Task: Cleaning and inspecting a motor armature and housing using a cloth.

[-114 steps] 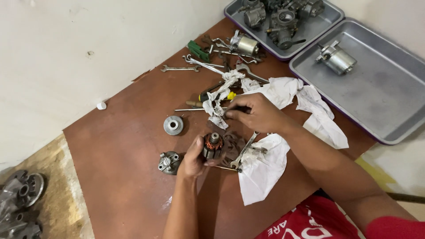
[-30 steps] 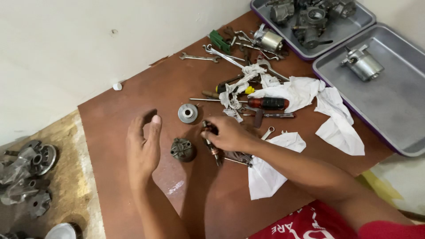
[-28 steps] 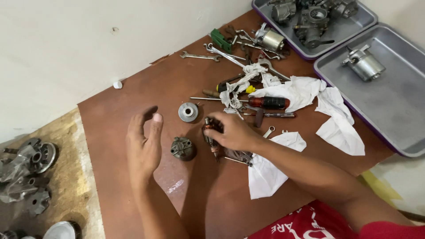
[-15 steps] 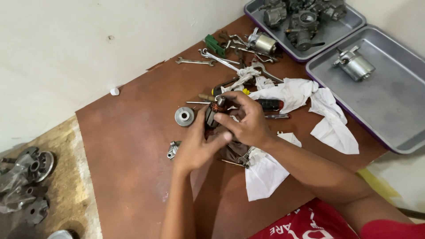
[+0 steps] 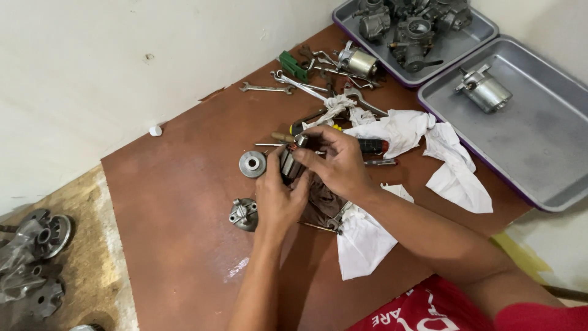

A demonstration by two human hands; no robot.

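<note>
Both hands meet over the brown board point(image 5: 177, 202), lifted a little above it. My left hand point(image 5: 278, 196) grips a small dark cylindrical motor part point(image 5: 288, 164) from below. My right hand point(image 5: 334, 162) closes on the same part from above, fingertips at its top end. Just left of the hands lie a round metal disc point(image 5: 252, 163) and a small metal end cap point(image 5: 244, 214). A dark rag point(image 5: 321, 202) lies under the hands.
White rags point(image 5: 401, 132), wrenches point(image 5: 264, 89) and a screwdriver point(image 5: 373, 146) are scattered behind the hands. Two grey trays stand at the right: the far tray point(image 5: 484, 24) holds carburettors, the near tray point(image 5: 551, 147) a small motor point(image 5: 486, 90). Engine parts point(image 5: 33, 257) lie at far left.
My left hand has come in from the left and closed on the motor part that my right hand picked up. Both hands have lifted it off the board.
</note>
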